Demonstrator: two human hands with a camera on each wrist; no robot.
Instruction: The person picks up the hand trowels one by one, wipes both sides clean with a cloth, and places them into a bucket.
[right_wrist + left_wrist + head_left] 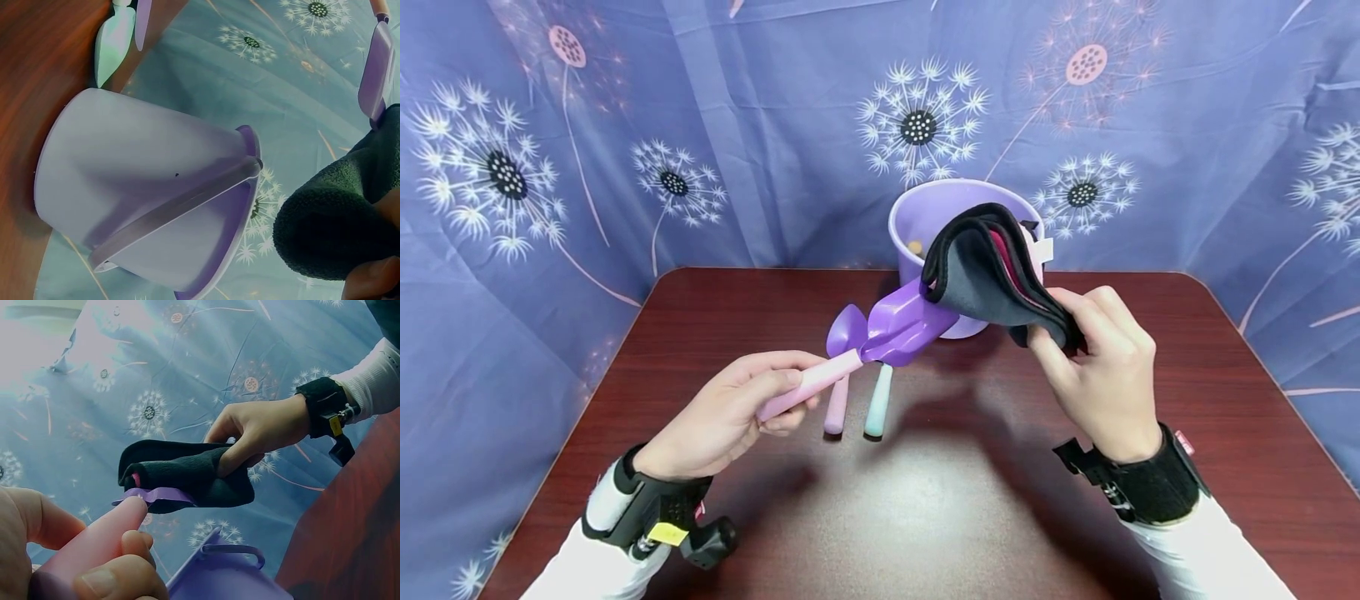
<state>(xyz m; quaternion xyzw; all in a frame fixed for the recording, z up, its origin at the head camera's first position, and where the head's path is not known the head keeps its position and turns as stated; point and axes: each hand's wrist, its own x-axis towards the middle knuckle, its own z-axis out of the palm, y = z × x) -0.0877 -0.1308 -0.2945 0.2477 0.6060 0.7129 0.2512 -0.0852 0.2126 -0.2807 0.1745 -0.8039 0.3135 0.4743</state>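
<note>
My left hand (737,408) grips the pink handle of a hand scoop (910,323) with a purple blade, held up over the table and angled to the right. With thumb and fingers my right hand (1105,367) pinches a folded dark grey cloth (985,287) with black edging and some pink inside its folds. The cloth overlaps the far end of the blade in the head view. In the left wrist view the purple blade (165,496) lies right against the folded cloth (187,465), its far end partly hidden.
Behind the cloth stands a lavender bucket (904,258) with a handle (187,203); something tan shows inside. On the brown table (737,317) lie a purple shovel (847,329) with a pink handle and a mint trowel (115,47). A blue dandelion-print curtain (775,125) hangs behind.
</note>
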